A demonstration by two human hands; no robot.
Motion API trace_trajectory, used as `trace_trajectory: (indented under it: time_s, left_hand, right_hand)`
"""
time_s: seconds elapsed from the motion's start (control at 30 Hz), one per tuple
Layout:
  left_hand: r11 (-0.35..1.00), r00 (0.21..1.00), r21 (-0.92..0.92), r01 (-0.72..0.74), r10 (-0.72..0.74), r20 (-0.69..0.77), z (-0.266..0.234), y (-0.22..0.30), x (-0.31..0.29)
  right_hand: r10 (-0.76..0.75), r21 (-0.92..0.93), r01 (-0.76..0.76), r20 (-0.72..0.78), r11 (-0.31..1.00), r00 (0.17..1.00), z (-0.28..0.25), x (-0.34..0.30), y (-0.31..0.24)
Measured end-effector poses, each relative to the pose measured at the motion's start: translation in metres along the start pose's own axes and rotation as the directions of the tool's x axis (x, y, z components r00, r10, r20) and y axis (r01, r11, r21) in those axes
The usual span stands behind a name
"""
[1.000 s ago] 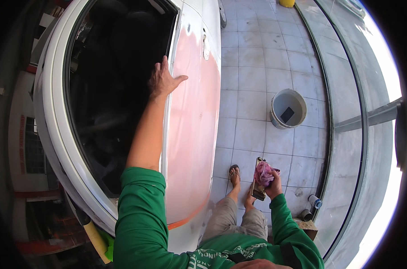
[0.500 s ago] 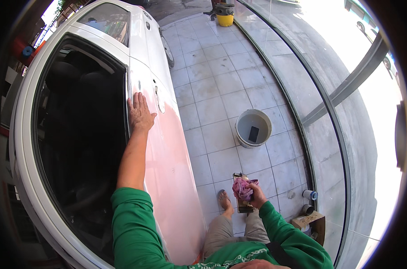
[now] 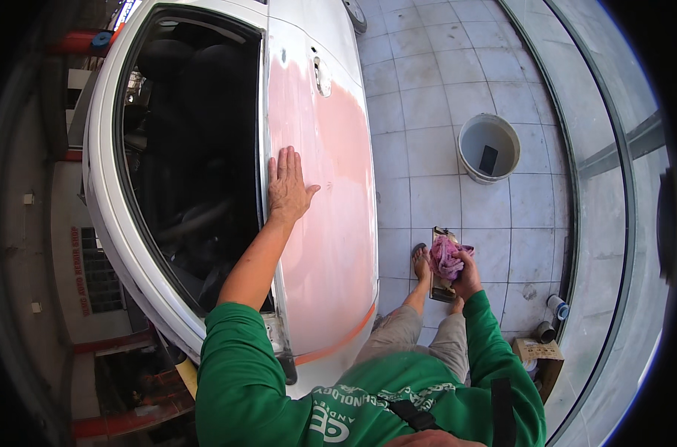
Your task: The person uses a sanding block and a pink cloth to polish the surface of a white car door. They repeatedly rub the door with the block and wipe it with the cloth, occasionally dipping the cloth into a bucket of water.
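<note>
My left hand [image 3: 288,190] lies flat on the upper part of the car door [image 3: 331,246], fingers stretched along it and thumb out to the side. The door's surface is patchy pink and white, sanded-looking, and the hand rests just beside the lower edge of the dark window [image 3: 197,134]. The door handle recess [image 3: 323,77] shows farther along, beyond my fingertips. My right hand [image 3: 468,277] grips a crumpled pink-purple cloth [image 3: 447,257], held away from the car. Behind the cloth shows a narrow tray-like thing [image 3: 444,293], mostly covered; its contents cannot be made out.
A whitish bucket [image 3: 490,179] of water with a dark rectangular block [image 3: 488,159] in it stands on the tiled floor [image 3: 435,145]. Low at the right are a can [image 3: 557,306] and a cardboard box [image 3: 538,350], near the glass wall [image 3: 588,246]. Orange tape [image 3: 338,344] edges the door.
My left hand has slid along the door toward me, away from the handle recess. My right hand still holds the cloth. The whole view has shifted, so more of the door's near end shows.
</note>
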State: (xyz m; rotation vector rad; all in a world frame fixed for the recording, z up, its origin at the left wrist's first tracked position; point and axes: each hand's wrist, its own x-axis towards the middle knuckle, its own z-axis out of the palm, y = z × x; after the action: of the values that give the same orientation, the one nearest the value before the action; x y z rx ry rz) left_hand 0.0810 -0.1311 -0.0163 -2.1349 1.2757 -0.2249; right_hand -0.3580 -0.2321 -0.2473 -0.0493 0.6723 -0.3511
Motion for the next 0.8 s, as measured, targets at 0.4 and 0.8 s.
trace_trajectory:
  time_s: [0.4, 0.8]
  left_hand:
    - [0.988, 0.991, 0.103, 0.117, -0.124, 0.059, -0.017, -0.026, 0.083]
    - [0.993, 0.993, 0.009, 0.121, -0.121, -0.020, -0.014, -0.040, 0.114]
  right_hand:
    - [-0.107, -0.057, 0.094, -0.280, 0.994, 0.954, -0.089, -0.086, -0.042]
    - [-0.192, 0.016, 0.204, -0.268, 0.979, 0.944, -0.039, -0.047, -0.042]
